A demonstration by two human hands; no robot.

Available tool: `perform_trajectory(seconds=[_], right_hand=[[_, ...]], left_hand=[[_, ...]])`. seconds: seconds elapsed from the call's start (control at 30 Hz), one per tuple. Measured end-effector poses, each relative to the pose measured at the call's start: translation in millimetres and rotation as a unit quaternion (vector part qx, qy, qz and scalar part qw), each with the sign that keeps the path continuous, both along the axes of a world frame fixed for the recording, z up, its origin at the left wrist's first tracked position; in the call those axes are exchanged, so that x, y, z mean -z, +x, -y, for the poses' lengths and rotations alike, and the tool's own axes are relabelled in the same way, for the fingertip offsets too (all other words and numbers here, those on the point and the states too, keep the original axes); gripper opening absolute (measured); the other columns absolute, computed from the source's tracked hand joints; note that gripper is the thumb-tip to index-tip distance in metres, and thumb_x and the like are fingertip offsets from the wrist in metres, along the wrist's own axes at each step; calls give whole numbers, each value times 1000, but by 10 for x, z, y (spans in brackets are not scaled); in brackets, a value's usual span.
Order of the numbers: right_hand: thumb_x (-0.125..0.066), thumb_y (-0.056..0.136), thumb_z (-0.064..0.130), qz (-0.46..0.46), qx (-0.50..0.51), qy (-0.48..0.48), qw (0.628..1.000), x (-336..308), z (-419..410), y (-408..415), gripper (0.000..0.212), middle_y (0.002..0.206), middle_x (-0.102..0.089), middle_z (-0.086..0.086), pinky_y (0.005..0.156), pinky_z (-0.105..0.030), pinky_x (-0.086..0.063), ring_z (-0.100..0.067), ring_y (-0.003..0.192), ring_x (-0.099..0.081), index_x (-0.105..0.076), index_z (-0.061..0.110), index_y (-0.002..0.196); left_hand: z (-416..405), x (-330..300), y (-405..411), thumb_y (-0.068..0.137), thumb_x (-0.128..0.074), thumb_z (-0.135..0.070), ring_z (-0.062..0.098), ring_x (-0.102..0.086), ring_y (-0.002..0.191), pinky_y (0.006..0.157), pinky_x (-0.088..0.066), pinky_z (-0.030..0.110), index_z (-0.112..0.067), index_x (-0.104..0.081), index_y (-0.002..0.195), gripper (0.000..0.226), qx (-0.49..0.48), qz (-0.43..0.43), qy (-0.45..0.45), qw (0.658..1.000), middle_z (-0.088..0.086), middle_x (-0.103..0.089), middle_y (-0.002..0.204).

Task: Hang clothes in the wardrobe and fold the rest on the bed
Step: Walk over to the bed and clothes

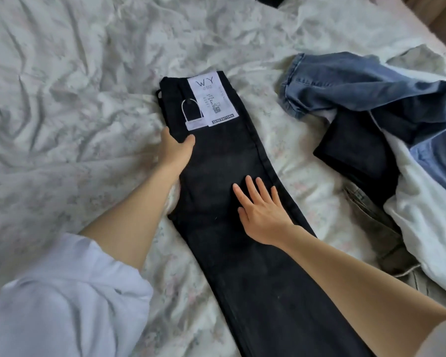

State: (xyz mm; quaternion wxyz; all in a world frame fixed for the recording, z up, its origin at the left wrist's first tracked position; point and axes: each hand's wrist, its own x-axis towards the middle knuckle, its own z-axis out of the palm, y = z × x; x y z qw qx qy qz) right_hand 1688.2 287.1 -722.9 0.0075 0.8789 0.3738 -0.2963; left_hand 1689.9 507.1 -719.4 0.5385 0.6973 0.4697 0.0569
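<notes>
A pair of black jeans [224, 161] lies lengthwise on the bed, folded leg on leg, waistband at the far end. A white paper label [213, 99] and a small hang tag [196, 122] sit near the waistband. My left hand [175, 148] grips the jeans' left edge just below the tags, thumb on top and fingers under the fabric. My right hand [260, 207] lies flat on the thigh part, fingers straight and spread.
A crumpled white floral bedsheet [75, 99] covers the bed. At the right lies a heap of clothes: blue jeans [358, 83], a dark garment [355, 150], white cloth [428, 207] and a greyish garment [381, 233].
</notes>
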Motion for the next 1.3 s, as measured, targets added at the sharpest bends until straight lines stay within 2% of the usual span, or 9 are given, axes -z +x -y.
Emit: perform_trajectory(seconds=[0.2, 0.33, 0.5, 0.6, 0.7, 0.93, 1.07, 1.17, 1.3], right_hand=[[-26, 101, 32, -47, 14, 10, 999, 26, -7, 50, 58, 156, 16, -3, 114, -44, 9, -24, 143, 19, 5, 28, 149], [-39, 98, 24, -152, 188, 147, 959, -171, -37, 178, 46, 155, -19, 1, 115, -31, -7, -16, 145, -8, -33, 21, 144], [-39, 98, 26, -320, 558, 362, 675, -593, -17, 511, 34, 121, -61, -6, 92, -32, -42, -21, 111, -56, -51, 15, 128], [-37, 98, 41, -405, 613, 449, 509, -879, 171, 695, 42, 123, -57, -11, 93, -46, -47, -32, 109, -59, -47, 13, 127], [-35, 90, 61, -481, 596, 484, 424, -1087, 417, 808, 65, 132, -53, -16, 99, -54, -41, -38, 116, -55, -46, 11, 132], [-54, 83, 57, -413, 618, 358, 565, -1269, 1007, 443, 63, 111, -63, -2, 66, -31, -53, -18, 86, -66, -50, 9, 125], [-62, 87, 17, -364, 572, 256, 689, -1087, 1103, 32, 22, 80, -71, -4, 60, -23, -56, -13, 71, -69, -66, 3, 105], [-60, 89, 14, -342, 559, 251, 712, -935, 1128, -243, 19, 87, -69, -5, 64, -26, -56, -16, 78, -66, -64, 7, 106], [-57, 90, 13, -248, 544, 254, 761, -766, 1122, -427, 22, 83, -65, -3, 69, -32, -53, -19, 76, -64, -61, 6, 111]], left_hand=[[-250, -66, 337, 84, -67, -21, 22, -62, 91, 82, -54, 38, -16, -54, 98, 20, -97, 69, -101, 988, 8, -64, 110], [-149, -217, 307, 88, -58, -10, 22, -63, 97, 89, -53, 39, -20, -59, 101, 17, -71, 138, -60, 986, 2, -66, 104], [231, -374, 4, 85, -61, -6, 16, -51, 90, 84, -39, 13, -5, -64, 116, 31, 82, 172, 237, 953, 0, -50, 101], [489, -527, -273, 82, -60, -5, 16, -58, 94, 84, -43, 17, -9, -70, 108, 29, 185, 223, 292, 911, -8, -59, 104], [661, -579, -474, 72, -56, 6, 16, -58, 90, 79, -47, 24, -14, -74, 94, 34, 290, 265, 374, 840, -5, -69, 107], [963, -543, -993, 75, -46, 7, 22, -62, 91, 77, -53, 35, -17, -70, 84, 35, 419, 259, 455, 742, 6, -63, 119], [1072, -551, -1269, 75, -47, 7, 28, -57, 97, 80, -50, 43, -16, -56, 116, 48, 314, 67, 403, 857, 12, -51, 121], [1158, -572, -1425, 89, -55, -6, 18, -56, 89, 70, -49, 31, -14, -35, 137, 53, 155, -60, 145, 975, 8, -53, 117], [1275, -533, -1486, 96, -43, -8, 23, -60, 94, 86, -52, 35, -10, -33, 141, 46, 15, -42, -196, 980, 11, -54, 118]])
